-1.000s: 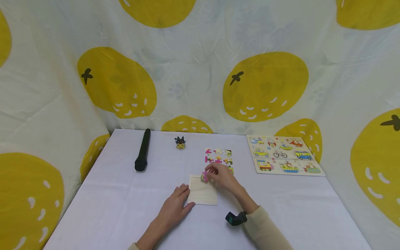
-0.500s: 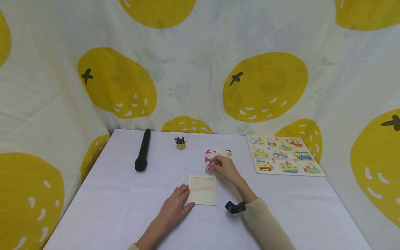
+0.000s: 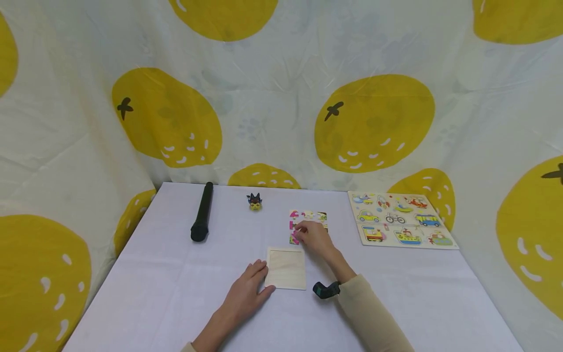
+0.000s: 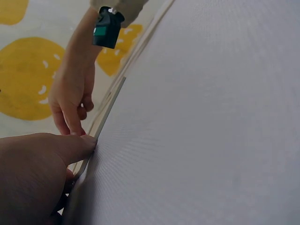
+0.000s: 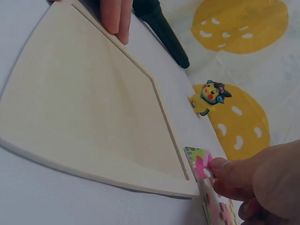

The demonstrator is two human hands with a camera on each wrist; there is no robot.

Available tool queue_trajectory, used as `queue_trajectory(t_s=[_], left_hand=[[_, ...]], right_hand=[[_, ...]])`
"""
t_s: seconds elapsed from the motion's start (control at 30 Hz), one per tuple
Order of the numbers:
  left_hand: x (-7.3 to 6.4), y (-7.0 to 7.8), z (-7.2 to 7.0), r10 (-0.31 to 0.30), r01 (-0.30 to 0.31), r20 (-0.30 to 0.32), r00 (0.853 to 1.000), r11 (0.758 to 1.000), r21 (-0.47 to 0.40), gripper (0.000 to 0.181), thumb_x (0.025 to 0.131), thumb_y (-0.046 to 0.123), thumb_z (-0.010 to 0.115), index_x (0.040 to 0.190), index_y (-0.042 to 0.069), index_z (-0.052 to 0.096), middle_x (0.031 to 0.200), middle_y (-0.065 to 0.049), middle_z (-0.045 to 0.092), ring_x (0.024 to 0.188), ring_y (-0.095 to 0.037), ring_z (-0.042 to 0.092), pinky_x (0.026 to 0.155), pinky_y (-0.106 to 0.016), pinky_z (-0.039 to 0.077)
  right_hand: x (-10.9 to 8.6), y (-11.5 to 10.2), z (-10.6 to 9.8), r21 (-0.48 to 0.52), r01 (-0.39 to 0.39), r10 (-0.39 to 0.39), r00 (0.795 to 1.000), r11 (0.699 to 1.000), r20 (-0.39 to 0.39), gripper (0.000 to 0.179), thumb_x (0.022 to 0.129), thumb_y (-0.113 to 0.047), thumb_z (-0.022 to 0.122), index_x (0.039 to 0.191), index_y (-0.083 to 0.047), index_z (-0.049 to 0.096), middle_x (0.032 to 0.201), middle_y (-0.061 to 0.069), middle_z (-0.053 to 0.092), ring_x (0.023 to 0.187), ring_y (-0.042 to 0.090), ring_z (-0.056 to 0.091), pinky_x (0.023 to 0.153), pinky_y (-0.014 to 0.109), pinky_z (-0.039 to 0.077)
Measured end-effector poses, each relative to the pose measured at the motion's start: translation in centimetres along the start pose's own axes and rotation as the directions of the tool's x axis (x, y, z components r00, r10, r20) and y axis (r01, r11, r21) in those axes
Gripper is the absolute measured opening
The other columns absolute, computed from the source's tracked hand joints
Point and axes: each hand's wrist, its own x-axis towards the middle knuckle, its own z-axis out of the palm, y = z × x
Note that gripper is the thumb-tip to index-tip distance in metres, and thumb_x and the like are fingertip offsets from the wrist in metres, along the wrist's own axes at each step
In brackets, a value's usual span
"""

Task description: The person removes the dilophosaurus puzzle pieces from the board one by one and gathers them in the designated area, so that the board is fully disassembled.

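Note:
A square wooden puzzle tray (image 3: 286,269) with a raised rim lies on the table and has no pieces in it. My left hand (image 3: 246,289) rests at its lower left corner, fingers along the left edge and thumb on the front edge. Behind the tray, small puzzle pieces (image 3: 307,214) in pink, white and green lie in rows. My right hand (image 3: 315,238) is over these rows and hides part of them. Its thumb and fingertips pinch a pink and green puzzle piece (image 5: 198,161) at the near left corner of the group, low on the table.
A black microphone (image 3: 203,212) lies at the back left. A small yellow and blue figure (image 3: 254,201) stands near the back edge. At the back right is a wooden picture board (image 3: 401,220) with vehicles. A patterned curtain (image 3: 272,98) surrounds the table.
My right hand has carried the pink and green puzzle piece from the tray's top edge back to the near left corner of the group. My left hand has stayed put.

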Motion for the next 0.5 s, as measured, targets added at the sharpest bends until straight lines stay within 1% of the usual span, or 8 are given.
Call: queue_trajectory(t_s=[0.1, 0.27, 0.33, 0.5], left_hand=[[-0.02, -0.03, 0.10, 0.004, -0.004, -0.002, 1.000, 1.000, 0.000, 0.052, 0.086, 0.028, 0.079, 0.126, -0.003, 0.066, 0.136, -0.015, 0.063, 0.133, -0.033, 0.056, 0.111, -0.047, 0.044], [0.01, -0.10, 0.14, 0.006, -0.006, 0.002, 1.000, 1.000, 0.015, 0.052, 0.087, 0.030, 0.078, 0.126, -0.002, 0.066, 0.136, -0.014, 0.063, 0.133, -0.032, 0.056, 0.111, -0.047, 0.045], [0.04, -0.13, 0.14, 0.008, -0.008, 0.001, 1.000, 1.000, 0.020, 0.052, 0.087, 0.031, 0.078, 0.126, -0.002, 0.066, 0.137, -0.014, 0.063, 0.133, -0.032, 0.056, 0.111, -0.046, 0.045], [-0.01, -0.16, 0.15, 0.009, -0.009, -0.002, 1.000, 1.000, 0.011, 0.052, 0.087, 0.030, 0.078, 0.126, -0.002, 0.066, 0.137, -0.015, 0.063, 0.133, -0.032, 0.056, 0.112, -0.046, 0.044]], right_hand=[[-0.13, 0.10, 0.25, -0.054, 0.002, -0.002, 1.000, 0.999, -0.005, 0.018, 0.090, -0.019, 0.075, 0.106, -0.010, 0.075, 0.093, 0.003, 0.071, 0.079, 0.014, 0.058, 0.074, 0.029, 0.052], [-0.64, -0.03, 0.30, -0.132, 0.061, -0.059, 0.998, 0.989, 0.023, 0.027, 0.086, -0.025, 0.080, 0.107, -0.009, 0.075, 0.096, 0.004, 0.067, 0.082, 0.015, 0.059, 0.075, 0.032, 0.054], [-0.76, -0.14, 0.31, -0.141, 0.094, -0.091, 0.995, 0.985, 0.031, 0.027, 0.085, -0.025, 0.081, 0.106, -0.009, 0.075, 0.097, 0.005, 0.066, 0.083, 0.016, 0.059, 0.075, 0.033, 0.054], [-0.85, -0.24, 0.45, -0.158, 0.151, -0.145, 0.988, 0.976, 0.048, 0.021, 0.087, -0.020, 0.079, 0.104, -0.009, 0.077, 0.103, 0.008, 0.067, 0.091, 0.021, 0.061, 0.084, 0.039, 0.054]])
